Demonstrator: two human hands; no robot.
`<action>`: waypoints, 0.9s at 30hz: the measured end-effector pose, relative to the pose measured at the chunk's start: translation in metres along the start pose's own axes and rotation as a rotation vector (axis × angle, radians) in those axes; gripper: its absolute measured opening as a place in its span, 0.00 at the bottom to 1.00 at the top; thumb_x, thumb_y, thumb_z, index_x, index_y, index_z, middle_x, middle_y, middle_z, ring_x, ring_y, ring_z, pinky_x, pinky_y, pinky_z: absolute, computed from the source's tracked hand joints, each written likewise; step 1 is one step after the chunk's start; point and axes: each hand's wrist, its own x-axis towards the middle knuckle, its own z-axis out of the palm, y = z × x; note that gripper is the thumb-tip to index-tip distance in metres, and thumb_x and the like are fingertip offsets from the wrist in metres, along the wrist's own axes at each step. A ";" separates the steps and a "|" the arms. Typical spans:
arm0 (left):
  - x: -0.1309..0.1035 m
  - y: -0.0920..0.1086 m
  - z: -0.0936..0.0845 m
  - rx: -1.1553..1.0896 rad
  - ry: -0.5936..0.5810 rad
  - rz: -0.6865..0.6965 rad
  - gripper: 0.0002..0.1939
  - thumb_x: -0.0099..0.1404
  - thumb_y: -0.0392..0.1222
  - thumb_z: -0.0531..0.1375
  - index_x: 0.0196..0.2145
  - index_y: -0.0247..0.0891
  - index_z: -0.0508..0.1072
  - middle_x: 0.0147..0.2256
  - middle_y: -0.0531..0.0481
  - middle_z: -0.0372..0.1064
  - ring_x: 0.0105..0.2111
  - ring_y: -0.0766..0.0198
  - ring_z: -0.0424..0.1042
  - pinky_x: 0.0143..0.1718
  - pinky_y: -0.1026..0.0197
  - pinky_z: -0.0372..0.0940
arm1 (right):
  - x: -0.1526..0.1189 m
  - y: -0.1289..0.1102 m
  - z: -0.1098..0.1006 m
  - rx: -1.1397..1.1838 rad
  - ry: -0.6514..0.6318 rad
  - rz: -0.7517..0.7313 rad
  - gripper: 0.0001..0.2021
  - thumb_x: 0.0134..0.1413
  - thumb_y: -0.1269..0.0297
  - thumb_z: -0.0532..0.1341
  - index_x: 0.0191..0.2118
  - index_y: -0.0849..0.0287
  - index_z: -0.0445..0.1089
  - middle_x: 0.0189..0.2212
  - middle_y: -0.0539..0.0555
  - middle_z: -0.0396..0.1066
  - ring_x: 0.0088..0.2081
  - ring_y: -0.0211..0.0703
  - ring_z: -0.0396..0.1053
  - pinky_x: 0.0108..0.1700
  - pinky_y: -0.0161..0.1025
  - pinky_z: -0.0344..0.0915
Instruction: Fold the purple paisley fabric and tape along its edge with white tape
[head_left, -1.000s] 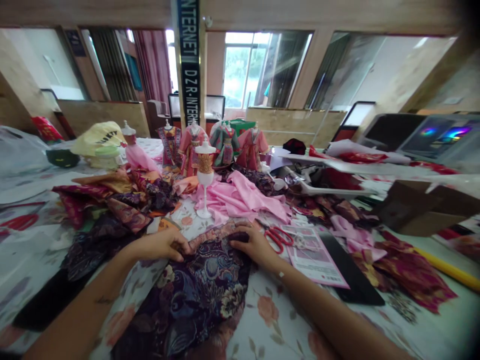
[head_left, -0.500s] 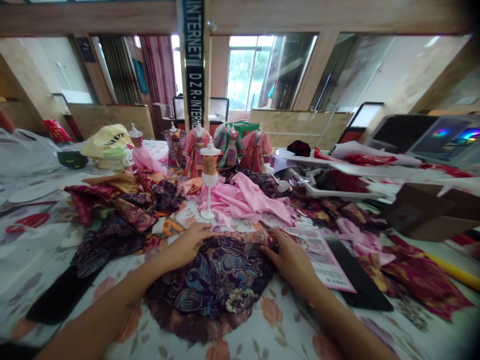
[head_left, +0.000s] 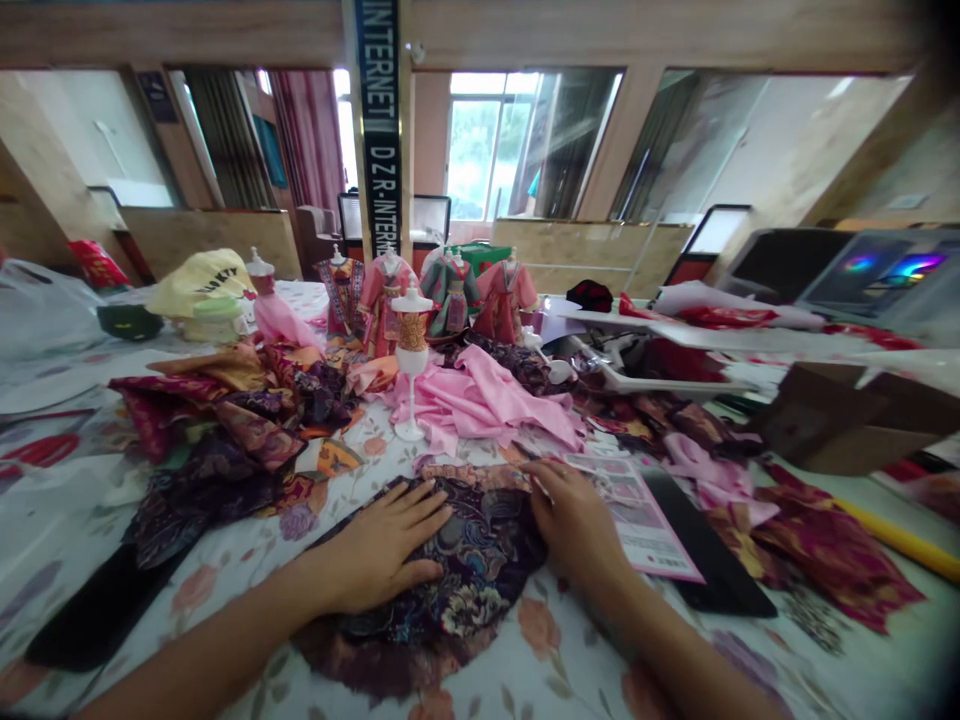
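Bright window (head_left: 495,150) behind a dark lettered pillar (head_left: 379,130), and in front of both a flowered tablecloth (head_left: 536,625) crowded with scraps. Presses down on a dark patterned cloth (head_left: 480,540) with the left hand (head_left: 382,545), flat and grasping nothing, with fingers spread and released. Touches or nearly touches the upper right edge of the same cloth with the right hand (head_left: 581,520), with fingers bent inward; cannot tell whether pinching it or just resting there. Lies on the tablecloth between the forearms, with a browner edge around the lower side. Could ruck up or slide out of line from uneven pressure, the weight resting mostly under one palm. Could also crease along the upper edge from a tug by the bent fingers, or catch the nearby printed sheet (head_left: 660,530) from a careless sweep of the wrist. By count: two hands, one dark patterned cloth under them, one printed sheet on one black board (head_left: 720,550), one cardboard box (head_left: 817,420), one yellow rod (head_left: 900,540), two loose pink cloths (head_left: 480,400), and six small dress forms (head_left: 411,330), with one nearer than the other five. Too tangled to count: patterned scraps (head_left: 247,420) at left.
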 end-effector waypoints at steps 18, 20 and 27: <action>-0.008 0.007 -0.002 -0.018 0.030 -0.058 0.31 0.65 0.57 0.49 0.63 0.49 0.49 0.65 0.43 0.37 0.64 0.49 0.41 0.61 0.44 0.44 | -0.012 -0.043 -0.003 0.261 -0.635 -0.245 0.26 0.60 0.62 0.53 0.62 0.63 0.53 0.61 0.61 0.54 0.62 0.49 0.51 0.60 0.49 0.57; -0.008 0.006 -0.001 -0.027 0.045 -0.072 0.31 0.64 0.57 0.51 0.62 0.49 0.51 0.65 0.42 0.39 0.63 0.48 0.43 0.60 0.42 0.46 | -0.013 -0.043 -0.002 0.238 -0.638 -0.230 0.25 0.60 0.61 0.53 0.61 0.62 0.55 0.61 0.62 0.53 0.62 0.51 0.49 0.60 0.51 0.55; -0.002 -0.008 -0.011 -0.127 0.091 -0.156 0.26 0.62 0.53 0.55 0.57 0.47 0.62 0.58 0.46 0.57 0.58 0.52 0.53 0.58 0.47 0.52 | -0.011 -0.046 -0.007 0.191 -0.644 -0.161 0.24 0.58 0.59 0.55 0.58 0.65 0.61 0.59 0.65 0.57 0.60 0.55 0.54 0.59 0.54 0.56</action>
